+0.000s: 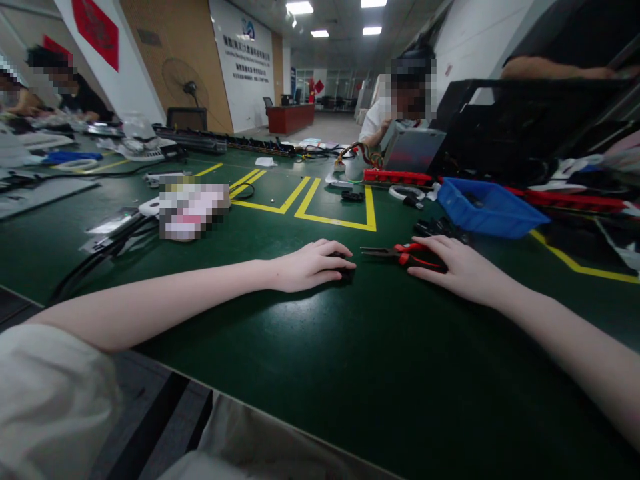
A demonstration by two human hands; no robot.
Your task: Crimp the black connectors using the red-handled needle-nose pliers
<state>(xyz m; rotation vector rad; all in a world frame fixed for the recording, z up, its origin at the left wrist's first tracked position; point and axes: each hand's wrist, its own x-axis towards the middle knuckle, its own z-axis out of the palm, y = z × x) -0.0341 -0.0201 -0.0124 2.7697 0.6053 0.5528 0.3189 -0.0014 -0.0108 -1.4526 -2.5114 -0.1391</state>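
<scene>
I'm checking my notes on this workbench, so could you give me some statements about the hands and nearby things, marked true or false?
1. The right hand holds the pliers by the handles. True.
2. The pliers' nose points at the blue bin. False: it points toward the left hand.
3. A small dark item is at the left hand's fingers. True.
4. The pliers lie inside a yellow outline. False: the yellow tape lies farther back.
5. The blue bin stands farther back than the right hand. True.
6. The tabletop is white. False: the tabletop is green.
</scene>
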